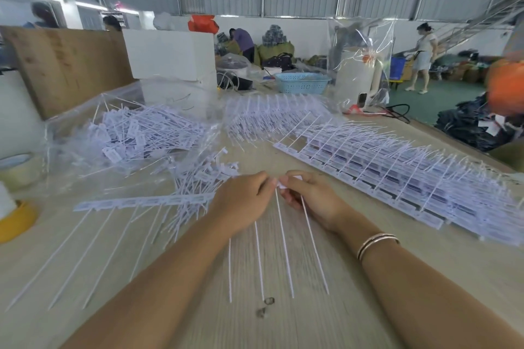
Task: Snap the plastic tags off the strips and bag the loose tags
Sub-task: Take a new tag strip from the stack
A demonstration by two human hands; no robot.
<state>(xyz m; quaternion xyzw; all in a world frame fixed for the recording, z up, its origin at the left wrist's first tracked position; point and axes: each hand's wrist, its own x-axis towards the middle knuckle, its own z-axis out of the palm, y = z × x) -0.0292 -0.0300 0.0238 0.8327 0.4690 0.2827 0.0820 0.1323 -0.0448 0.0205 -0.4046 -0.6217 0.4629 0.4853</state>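
Honestly, barely dented: both hands, left hand (243, 198) and right hand (309, 198), pinch one strip (147, 202) mid-tabletop, fingers curled tight. Loose tags (141, 133) fill the crinkly clear bag (71, 133) toward the far left edge; a thick stack of unsnapped strips (397, 176) lines the right edge. Thin, bendy white plastic.

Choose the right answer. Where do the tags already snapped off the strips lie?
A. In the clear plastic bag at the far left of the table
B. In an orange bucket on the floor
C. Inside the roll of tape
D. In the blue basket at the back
A: the clear plastic bag at the table's far left holds a heap of loose tags, while the blue basket shows none.
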